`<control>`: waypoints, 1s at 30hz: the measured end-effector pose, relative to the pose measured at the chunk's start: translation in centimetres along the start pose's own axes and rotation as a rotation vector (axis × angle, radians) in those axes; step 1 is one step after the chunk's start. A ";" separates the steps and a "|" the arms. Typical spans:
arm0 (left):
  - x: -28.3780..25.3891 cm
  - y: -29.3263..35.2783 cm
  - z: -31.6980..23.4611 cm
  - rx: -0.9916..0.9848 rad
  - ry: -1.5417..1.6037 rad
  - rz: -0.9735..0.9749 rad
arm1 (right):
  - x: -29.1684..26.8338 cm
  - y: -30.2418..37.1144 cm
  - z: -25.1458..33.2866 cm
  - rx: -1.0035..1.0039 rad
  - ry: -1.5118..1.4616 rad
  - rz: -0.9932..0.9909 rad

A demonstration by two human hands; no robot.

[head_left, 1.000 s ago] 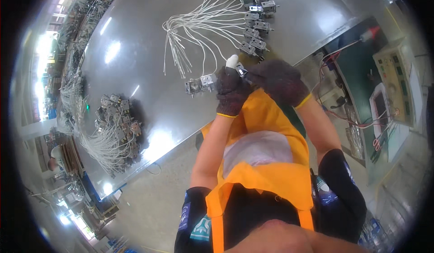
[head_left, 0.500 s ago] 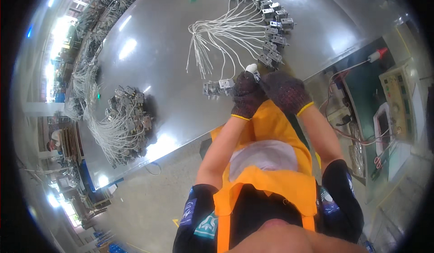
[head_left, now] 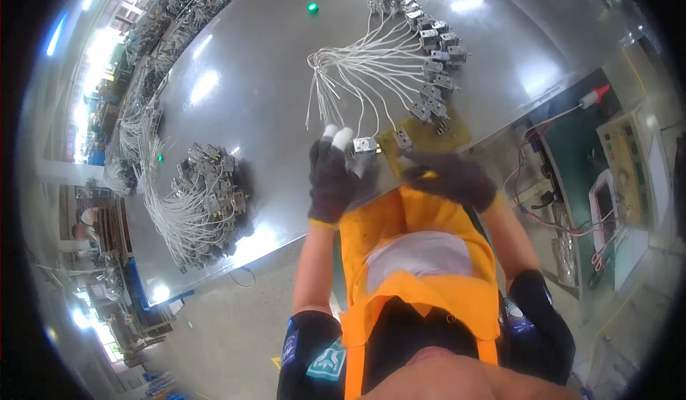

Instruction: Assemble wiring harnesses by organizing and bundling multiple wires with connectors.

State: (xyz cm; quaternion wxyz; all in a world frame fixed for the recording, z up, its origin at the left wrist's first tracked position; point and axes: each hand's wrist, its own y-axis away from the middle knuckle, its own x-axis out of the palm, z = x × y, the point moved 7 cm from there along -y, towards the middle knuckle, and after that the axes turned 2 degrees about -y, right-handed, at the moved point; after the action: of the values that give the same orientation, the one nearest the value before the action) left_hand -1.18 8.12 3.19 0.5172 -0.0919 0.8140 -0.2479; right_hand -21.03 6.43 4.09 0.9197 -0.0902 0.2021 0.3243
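Observation:
My left hand (head_left: 333, 178), in a dark glove with white fingertips, has its fingers stretched out over the metal table (head_left: 279, 114). Right beside it lies a small boxy metal part with a white cable (head_left: 365, 145). A second metal part (head_left: 403, 139) sits on a yellowish mat (head_left: 429, 136), just beyond my right hand (head_left: 457, 177). That gloved hand is smeared by motion; a bit of yellow shows at its fingers, and I cannot make out whether it holds anything. Further off, several like parts (head_left: 436, 64) stand in a curved row, their white cables (head_left: 357, 68) gathered to the left.
At the left of the table lies a heap of metal parts (head_left: 214, 186) with bundled white cables (head_left: 171, 221). To the right, a lower bench carries a beige instrument box (head_left: 627, 150), a red-tipped probe (head_left: 594, 97) and scissors (head_left: 599, 258). More cabled parts line the far left edge.
My hands were together on a metal part; now they are apart, the left further left. That part now rests on the mat, which has come into plain view.

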 end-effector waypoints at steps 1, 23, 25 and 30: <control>0.5 0.4 1.6 -0.065 0.055 0.040 | 2.5 -0.3 -0.1 0.015 -0.093 0.185; 10.5 0.3 -4.4 -0.431 0.960 -0.118 | 1.4 -2.0 -8.4 0.277 -0.464 -0.209; 10.0 0.8 -3.0 -0.341 0.994 -0.163 | 0.8 -1.8 -8.0 0.245 -0.299 -0.066; 10.1 1.6 0.0 -0.702 1.272 0.118 | -2.4 -3.5 -8.0 0.022 -0.139 -0.132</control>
State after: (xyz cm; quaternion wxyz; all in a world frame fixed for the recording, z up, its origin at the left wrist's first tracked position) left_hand -5.56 5.36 -5.63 -0.1035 -0.0464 0.9922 0.0507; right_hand -23.00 0.03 -2.03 0.9518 -0.0704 0.1352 0.2662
